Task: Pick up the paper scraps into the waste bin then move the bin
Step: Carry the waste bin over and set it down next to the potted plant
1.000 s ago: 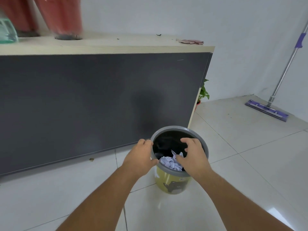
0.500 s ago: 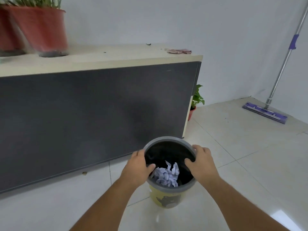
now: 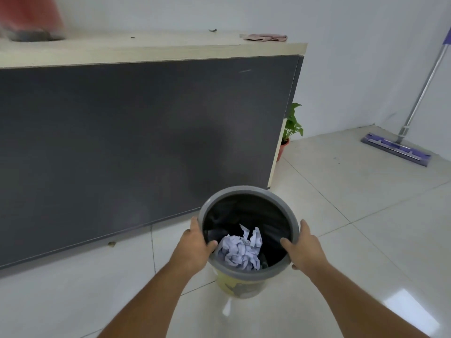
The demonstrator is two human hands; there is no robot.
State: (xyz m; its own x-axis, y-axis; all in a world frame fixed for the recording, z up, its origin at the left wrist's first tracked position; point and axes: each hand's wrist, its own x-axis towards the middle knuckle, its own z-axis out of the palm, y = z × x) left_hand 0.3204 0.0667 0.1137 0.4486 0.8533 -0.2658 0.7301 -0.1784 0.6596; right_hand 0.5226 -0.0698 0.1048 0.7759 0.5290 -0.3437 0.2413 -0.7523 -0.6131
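A yellow waste bin (image 3: 240,286) with a grey rim and a black liner is in front of me, low in the view, over the tiled floor. Crumpled white paper scraps (image 3: 240,252) lie inside it. My left hand (image 3: 195,242) grips the rim on the left side, thumb over the inner edge. On the right side my right hand (image 3: 302,247) holds the rim the same way. The bin's base looks slightly off the floor, but I cannot tell for sure.
A long dark cabinet (image 3: 146,142) with a pale top stands close behind the bin. A small potted plant (image 3: 290,132) sits at its right end. A purple flat mop (image 3: 400,147) leans on the right wall. One small scrap (image 3: 111,244) lies by the cabinet's foot.
My right hand has come out of the bin's mouth and moved to the rim's right side. Both hands now hold the rim, and the bin has shifted slightly right relative to the cabinet.
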